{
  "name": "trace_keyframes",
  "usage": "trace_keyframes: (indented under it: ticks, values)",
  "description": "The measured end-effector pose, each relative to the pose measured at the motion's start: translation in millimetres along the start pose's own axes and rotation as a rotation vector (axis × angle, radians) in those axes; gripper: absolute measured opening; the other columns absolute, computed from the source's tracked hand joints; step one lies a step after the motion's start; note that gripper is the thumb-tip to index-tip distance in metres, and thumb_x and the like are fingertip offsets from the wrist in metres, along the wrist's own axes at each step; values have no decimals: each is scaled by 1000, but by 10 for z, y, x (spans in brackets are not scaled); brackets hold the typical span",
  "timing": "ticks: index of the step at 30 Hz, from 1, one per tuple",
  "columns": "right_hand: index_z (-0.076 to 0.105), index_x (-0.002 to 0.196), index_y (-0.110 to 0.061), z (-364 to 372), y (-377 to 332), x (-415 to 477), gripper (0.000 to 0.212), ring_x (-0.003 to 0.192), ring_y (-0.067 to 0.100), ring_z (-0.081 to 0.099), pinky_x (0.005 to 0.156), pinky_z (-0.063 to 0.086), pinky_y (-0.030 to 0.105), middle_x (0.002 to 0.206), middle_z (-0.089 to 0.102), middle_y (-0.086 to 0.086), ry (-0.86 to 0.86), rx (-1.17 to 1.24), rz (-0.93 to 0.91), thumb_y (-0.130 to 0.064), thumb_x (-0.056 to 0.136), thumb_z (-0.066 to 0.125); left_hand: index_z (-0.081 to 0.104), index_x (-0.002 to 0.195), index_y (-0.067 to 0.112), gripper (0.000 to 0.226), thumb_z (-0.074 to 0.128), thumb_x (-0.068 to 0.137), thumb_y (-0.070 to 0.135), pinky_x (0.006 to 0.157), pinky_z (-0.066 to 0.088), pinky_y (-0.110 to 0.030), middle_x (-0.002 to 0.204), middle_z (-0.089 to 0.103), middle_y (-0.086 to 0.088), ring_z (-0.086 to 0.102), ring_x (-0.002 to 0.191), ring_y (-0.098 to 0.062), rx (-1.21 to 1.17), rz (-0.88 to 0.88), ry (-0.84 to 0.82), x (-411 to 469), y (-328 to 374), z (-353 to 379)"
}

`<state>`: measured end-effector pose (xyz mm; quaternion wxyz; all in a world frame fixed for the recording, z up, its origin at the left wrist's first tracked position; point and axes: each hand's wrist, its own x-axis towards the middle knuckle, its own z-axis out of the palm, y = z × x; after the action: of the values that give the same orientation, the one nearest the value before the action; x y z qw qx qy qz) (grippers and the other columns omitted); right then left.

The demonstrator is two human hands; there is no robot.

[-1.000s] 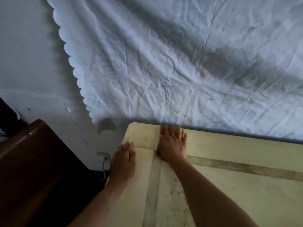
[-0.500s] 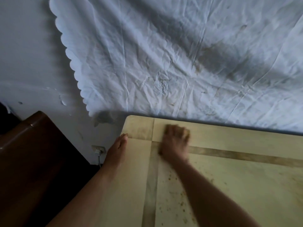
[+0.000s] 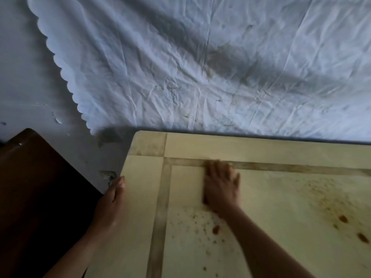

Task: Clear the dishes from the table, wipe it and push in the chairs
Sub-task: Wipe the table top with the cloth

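The cream table (image 3: 281,153) with darker inlaid stripes fills the lower right. Brown spots and crumbs are scattered over its inner panel (image 3: 200,227), with larger brown stains (image 3: 343,218) at the right. My right hand (image 3: 220,185) lies flat, palm down, on the panel just inside the far-left stripe corner; it is motion-blurred, and no cloth shows under it. My left hand (image 3: 113,199) rests side-on against the table's left edge, fingers fairly straight and pointing away from me. No dishes are in view.
A crumpled, stained white cloth (image 3: 200,67) with a scalloped edge hangs on the wall behind the table. A dark brown piece of furniture (image 3: 40,187) stands left of the table. A wall socket (image 3: 108,174) sits low between them.
My right hand has slid from the far-left corner back toward me and to the right across the tabletop. My left hand has moved off the top to the left edge.
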<state>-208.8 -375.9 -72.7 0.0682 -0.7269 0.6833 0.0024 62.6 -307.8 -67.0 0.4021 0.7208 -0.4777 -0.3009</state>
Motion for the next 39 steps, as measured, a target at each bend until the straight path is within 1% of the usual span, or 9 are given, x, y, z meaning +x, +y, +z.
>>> trace_keyframes:
  ticks: [8, 13, 17, 21, 23, 26, 32, 36, 39]
  values:
    - [3, 153, -24, -167, 571, -399, 61, 147, 30, -11, 117, -6, 53, 162, -3, 1, 27, 185, 489, -38, 97, 22, 42, 138, 6, 41, 31, 101, 19, 107, 25, -24, 146, 40, -8, 36, 136, -19, -3, 0, -43, -230, -33, -82]
    - [-3, 152, -20, -18, -829, -663, 93, 143, 43, -9, 115, -5, 57, 159, -2, 12, 67, 67, 37, -21, 81, 58, 42, 138, 4, 41, 31, 101, 17, 104, 24, -21, 147, 40, -9, 36, 136, -20, -18, 4, -61, -416, -80, -156]
    - [-5, 153, -19, 153, -1863, -1187, 82, 145, 36, -18, 113, -11, 58, 161, -3, 6, -14, 94, -303, -32, 91, 47, 43, 137, 2, 40, 31, 101, 15, 103, 27, -22, 144, 43, -12, 38, 134, -22, -63, -22, -57, -588, -178, -246]
    - [-18, 149, -23, 186, -1964, -1542, 97, 141, 29, -30, 113, -18, 56, 161, -14, 0, -159, 30, -536, -41, 88, 56, 43, 137, 3, 41, 30, 101, 17, 105, 28, -28, 142, 44, -15, 39, 134, -24, -95, -45, -35, -810, -270, -323]
    - [-3, 152, -24, 186, -1737, -1496, 91, 143, 27, -24, 112, -13, 62, 161, -7, -1, -135, 34, -562, -36, 86, 59, 42, 138, 2, 41, 31, 101, 15, 105, 28, -27, 143, 43, -14, 39, 134, -23, -73, -17, -35, -871, -313, -341]
    - [12, 152, -26, 114, -973, -1372, 72, 143, 29, -21, 110, -3, 66, 159, -7, -4, -58, 20, -306, -32, 90, 49, 41, 139, 5, 41, 30, 101, 17, 107, 27, -27, 145, 41, -10, 37, 135, -20, -50, 11, -39, -983, -286, -317]
    - [-10, 152, -28, 28, 675, -1604, 62, 145, 24, -23, 115, -16, 49, 159, -19, -4, 30, 142, 336, -42, 100, 21, 40, 141, 8, 42, 28, 102, 20, 107, 26, -26, 146, 40, -7, 36, 135, -18, -46, -12, -19, -1101, -297, -348]
    - [2, 154, -18, 18, 844, -1680, 62, 145, 31, -20, 115, -17, 48, 161, -13, 0, 30, 181, 589, -41, 100, 20, 39, 141, 7, 42, 28, 102, 19, 110, 27, -29, 147, 40, -8, 36, 136, -19, -97, -51, -37, -1197, -313, -377]
    - [5, 153, -17, 68, 394, -1628, 64, 143, 43, -15, 115, -12, 54, 162, -7, 4, 21, 88, 498, -31, 96, 30, 39, 140, 7, 42, 28, 102, 18, 111, 27, -30, 147, 39, -9, 36, 136, -19, -125, -66, -41, -1305, -361, -433]
